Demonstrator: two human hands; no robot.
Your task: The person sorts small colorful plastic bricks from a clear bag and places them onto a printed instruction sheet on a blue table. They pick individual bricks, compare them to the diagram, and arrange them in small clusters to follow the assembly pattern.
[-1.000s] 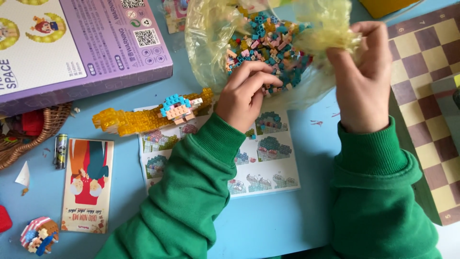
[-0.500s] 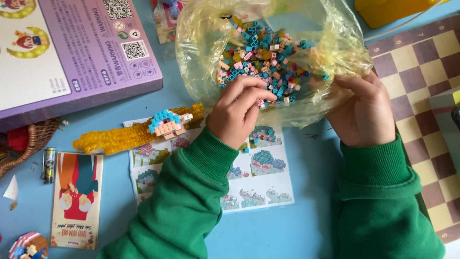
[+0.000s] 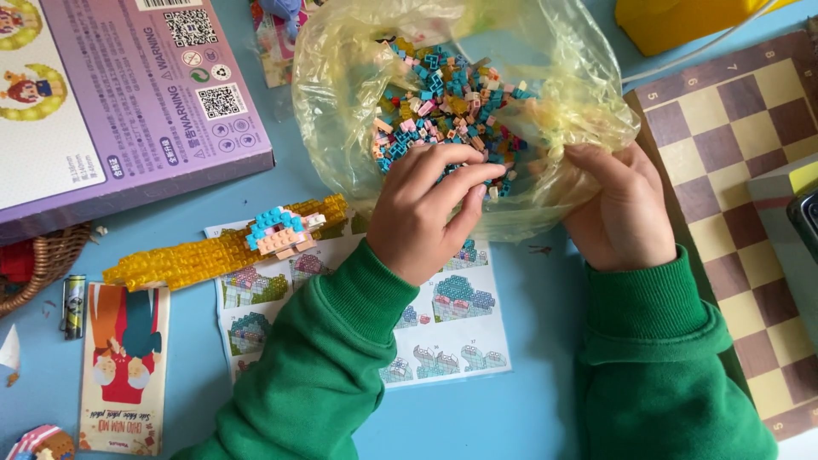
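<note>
**Bag spread open, left hand now in the bricks**

Left hand (image 3: 430,209): fingers curled down into the mouth of the bag (image 3: 358,111), tips on the pile of small bricks (image 3: 447,106). Looks like a pinch or rake. Can't tell whether a brick is actually held; the tips are buried in the pile.

Right hand (image 3: 626,213): fingers closed on the bag's edge at its 4 o'clock side, thumb on top, film bunched under it.

Change over the last second: the right hand was up high, gripping a gathered twist of film at the bag's 2 o'clock. It's now lower, and the film is spread wide. The left hand has moved from the bag's lower rim further in, onto the bricks. Reads as picking through the pile, with the right hand holding the mouth open and steady.

Where things are:
- Bag at 12 o'clock of the view, on the blue table (image 3: 528,409), bricks heaped in its middle: mostly teal, pink and yellow.
- Instruction sheet (image 3: 443,332) under the left forearm, 6 o'clock of the bag.
- Part-built model (image 3: 277,232) sits on a yellow strip (image 3: 187,260), 8 o'clock of the bag, untouched.
- Purple box (image 3: 128,102) at 10 o'clock.
- Chessboard (image 3: 733,153) at 3 o'clock, just beside the right hand.
- Battery (image 3: 73,300) and card (image 3: 123,366) at 8 o'clock, well apart.
</note>
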